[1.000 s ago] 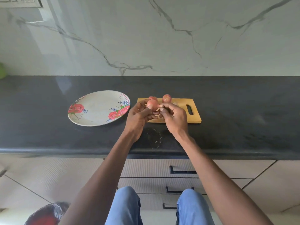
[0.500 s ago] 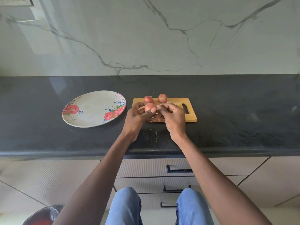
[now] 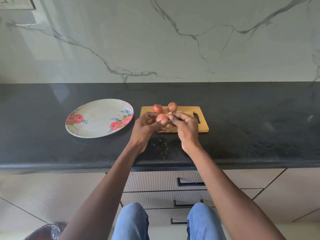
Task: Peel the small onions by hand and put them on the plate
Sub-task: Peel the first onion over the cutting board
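Head: left hand [image 3: 145, 129] holds onion [image 3: 161, 118]

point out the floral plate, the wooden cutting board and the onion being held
white floral plate [image 3: 97, 116], head view, bare centre
light wooden cutting board [image 3: 202, 126], head view, right corner by the handle slot
small pink onion in the hands [image 3: 161, 118], head view, top of bulb

We're looking down at a home kitchen here: a polished black stone countertop [image 3: 242, 122] under a grey-veined white marble backsplash [image 3: 173, 40], ribbed beige drawers with black bar handles [image 3: 190, 184] below, and a rose-patterned round plate [image 3: 97, 129] beside a small wooden cutting board [image 3: 201, 125].
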